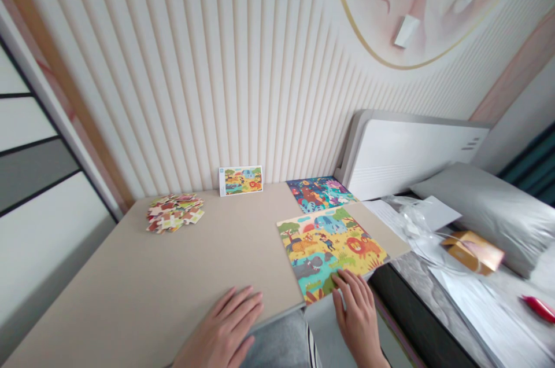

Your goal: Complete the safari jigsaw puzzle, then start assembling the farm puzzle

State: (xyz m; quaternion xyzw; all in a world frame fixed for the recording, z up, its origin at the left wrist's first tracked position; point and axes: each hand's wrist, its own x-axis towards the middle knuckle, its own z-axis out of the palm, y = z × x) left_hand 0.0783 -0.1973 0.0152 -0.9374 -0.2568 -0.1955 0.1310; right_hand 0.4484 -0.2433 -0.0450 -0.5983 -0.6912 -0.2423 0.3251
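Note:
My left hand lies flat on the front edge of the beige table, fingers stretched and holding nothing. With fingers apart, my right hand rests its fingertips on the near edge of a picture board showing a lion, an elephant and a hippo. Behind that board lies a dark blue picture board with colourful figures. A heap of loose jigsaw pieces sits at the table's back left. Against the wall leans a small card bearing the same animal scene.
To the right is a bed with a white headboard and a grey pillow. On it are clear plastic wrapping, an orange box, paper sheets and a red object. A ribbed wall stands behind the table.

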